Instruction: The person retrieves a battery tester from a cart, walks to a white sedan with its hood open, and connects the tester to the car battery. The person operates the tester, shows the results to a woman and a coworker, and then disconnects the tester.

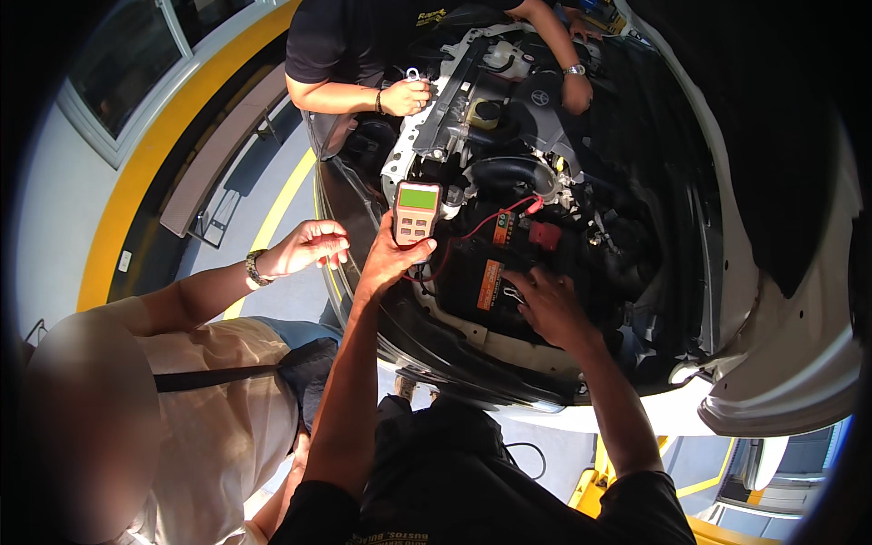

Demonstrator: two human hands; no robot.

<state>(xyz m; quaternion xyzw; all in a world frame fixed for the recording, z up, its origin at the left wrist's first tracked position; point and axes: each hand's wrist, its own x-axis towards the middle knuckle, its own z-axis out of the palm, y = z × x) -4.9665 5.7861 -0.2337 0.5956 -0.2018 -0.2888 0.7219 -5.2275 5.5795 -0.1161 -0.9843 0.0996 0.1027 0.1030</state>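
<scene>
I see the left hand (391, 257) closed around the lower part of a handheld tester (418, 218), thumb across its lower right corner and fingers along its left side. The tester is upright, over the front edge of the engine bay (472, 332), its green screen above four buttons and facing my camera. A red lead (490, 218) loops from beside it, over the bay's near corner, toward the fittings by the dark engine cover (540, 113).

I find the right hand (549, 304) over the black battery (516, 262) in that near corner, fingers partly spread and bent downward beside an orange label (490, 284). A small pale metal piece (512, 292) shows at its fingertips; I cannot tell whether they pinch it. Farther in, next to the battery's second label, I see a red cover (545, 236).

To the left, a co-worker in a cream shirt (218, 400) has a half-curled hand (313, 247) raised near the tester, apart from it. At the bay's far end, another co-worker in a dark shirt (341, 41) has one hand (406, 97) at the front edge and the other (577, 94) beside the engine cover.
</scene>
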